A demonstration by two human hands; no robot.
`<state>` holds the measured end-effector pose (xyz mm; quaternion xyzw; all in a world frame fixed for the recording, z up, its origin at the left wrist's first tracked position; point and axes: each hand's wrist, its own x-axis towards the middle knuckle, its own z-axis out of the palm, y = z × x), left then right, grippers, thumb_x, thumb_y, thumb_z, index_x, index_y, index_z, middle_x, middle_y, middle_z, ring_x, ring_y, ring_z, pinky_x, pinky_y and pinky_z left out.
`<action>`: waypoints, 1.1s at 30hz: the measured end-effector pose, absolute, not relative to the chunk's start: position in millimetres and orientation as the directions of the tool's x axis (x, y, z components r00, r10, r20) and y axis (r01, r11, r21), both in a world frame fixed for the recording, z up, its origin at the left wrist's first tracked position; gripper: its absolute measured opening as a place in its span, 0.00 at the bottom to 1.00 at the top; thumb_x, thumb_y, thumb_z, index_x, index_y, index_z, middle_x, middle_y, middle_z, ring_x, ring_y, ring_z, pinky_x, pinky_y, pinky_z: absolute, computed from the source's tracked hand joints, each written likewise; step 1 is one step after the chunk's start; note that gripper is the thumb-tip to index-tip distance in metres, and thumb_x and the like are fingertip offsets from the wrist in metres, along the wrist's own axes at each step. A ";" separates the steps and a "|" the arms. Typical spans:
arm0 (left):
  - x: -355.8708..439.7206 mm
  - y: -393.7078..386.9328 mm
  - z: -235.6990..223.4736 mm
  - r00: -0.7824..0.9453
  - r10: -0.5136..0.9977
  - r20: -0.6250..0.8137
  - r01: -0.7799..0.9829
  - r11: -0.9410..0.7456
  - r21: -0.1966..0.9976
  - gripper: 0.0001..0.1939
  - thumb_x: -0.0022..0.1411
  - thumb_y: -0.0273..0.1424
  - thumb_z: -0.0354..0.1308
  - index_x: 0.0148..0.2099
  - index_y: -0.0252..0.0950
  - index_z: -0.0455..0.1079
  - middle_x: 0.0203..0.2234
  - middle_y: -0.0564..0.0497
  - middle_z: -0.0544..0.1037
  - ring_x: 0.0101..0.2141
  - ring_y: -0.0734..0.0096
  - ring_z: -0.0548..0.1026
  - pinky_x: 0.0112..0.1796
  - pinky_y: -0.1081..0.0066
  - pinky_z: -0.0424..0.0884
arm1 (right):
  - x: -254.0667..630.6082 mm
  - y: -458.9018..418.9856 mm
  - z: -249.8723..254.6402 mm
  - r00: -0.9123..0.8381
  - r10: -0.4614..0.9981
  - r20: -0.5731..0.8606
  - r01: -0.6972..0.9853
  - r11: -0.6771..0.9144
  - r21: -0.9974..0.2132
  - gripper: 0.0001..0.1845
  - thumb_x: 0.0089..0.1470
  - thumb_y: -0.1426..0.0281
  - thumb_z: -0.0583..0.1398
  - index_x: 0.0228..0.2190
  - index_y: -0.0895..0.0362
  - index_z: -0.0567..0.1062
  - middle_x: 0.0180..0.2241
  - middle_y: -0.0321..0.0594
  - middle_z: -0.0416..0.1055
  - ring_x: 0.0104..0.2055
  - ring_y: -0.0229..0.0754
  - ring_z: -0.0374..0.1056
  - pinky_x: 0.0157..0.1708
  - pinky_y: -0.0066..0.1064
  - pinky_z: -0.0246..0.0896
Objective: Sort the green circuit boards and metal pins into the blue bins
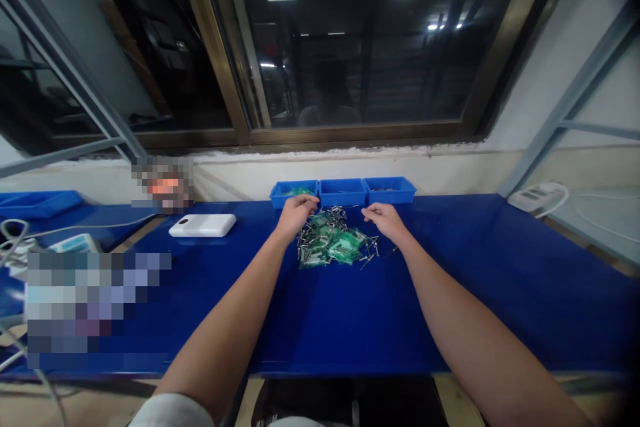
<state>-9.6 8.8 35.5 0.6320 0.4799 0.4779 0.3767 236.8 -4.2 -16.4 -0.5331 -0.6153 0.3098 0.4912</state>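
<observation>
At twelve o'clock we see shiny metal rivets (313,247) and glossy green plastic packets (345,247) on a glossy blue tabletop (320,327).

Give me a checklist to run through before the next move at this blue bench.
1. Left hand at the near rim of the left bin: whether its grip holds anything: cannot tell.
2. Right hand beside the pile, nothing visible in its grip: ok.
3. Pile of metal pins and green packets within reach of both hands: ok.
4. Pile kept together on the blue bench: not ok, a stray pin lies loose to its right.
5. Contents of the middle bin: cannot tell.
</observation>
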 end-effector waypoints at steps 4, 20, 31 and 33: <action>-11.7 28.9 49.3 0.151 0.962 0.226 0.427 -0.270 0.863 0.14 0.50 0.28 0.50 0.35 0.33 0.75 0.26 0.49 0.77 0.28 0.70 0.73 0.30 0.73 0.69 | 238.0 -1.6 -20.0 0.034 0.964 0.265 0.377 0.233 -0.896 0.18 0.44 0.54 0.60 0.25 0.57 0.75 0.24 0.41 0.74 0.26 0.41 0.68 0.28 0.32 0.59; 43.3 100.4 83.9 0.449 0.874 0.184 0.848 -0.482 0.221 0.12 0.49 0.33 0.52 0.29 0.36 0.77 0.27 0.46 0.79 0.33 0.61 0.75 0.36 0.70 0.68 | 234.0 -6.9 -14.4 -0.021 0.965 0.260 0.451 0.241 -0.859 0.19 0.48 0.54 0.57 0.23 0.56 0.74 0.24 0.39 0.74 0.27 0.40 0.67 0.29 0.30 0.56; 62.9 101.1 71.0 0.346 0.938 -0.017 0.919 -0.335 0.210 0.41 0.53 0.61 0.34 0.41 0.32 0.74 0.43 0.35 0.75 0.44 0.50 0.72 0.43 0.63 0.65 | 232.5 -7.5 -12.0 -0.031 0.966 0.259 0.506 0.238 -0.829 0.27 0.50 0.48 0.52 0.22 0.58 0.75 0.24 0.40 0.74 0.26 0.38 0.65 0.28 0.28 0.53; 58.7 98.1 74.4 0.348 0.937 0.041 0.901 -0.346 0.262 0.42 0.54 0.61 0.33 0.41 0.32 0.74 0.42 0.36 0.75 0.44 0.50 0.72 0.43 0.63 0.65 | 232.8 -6.8 -12.3 -0.027 0.970 0.240 0.487 0.223 -0.844 0.28 0.50 0.48 0.51 0.24 0.58 0.75 0.25 0.40 0.74 0.27 0.38 0.66 0.28 0.28 0.54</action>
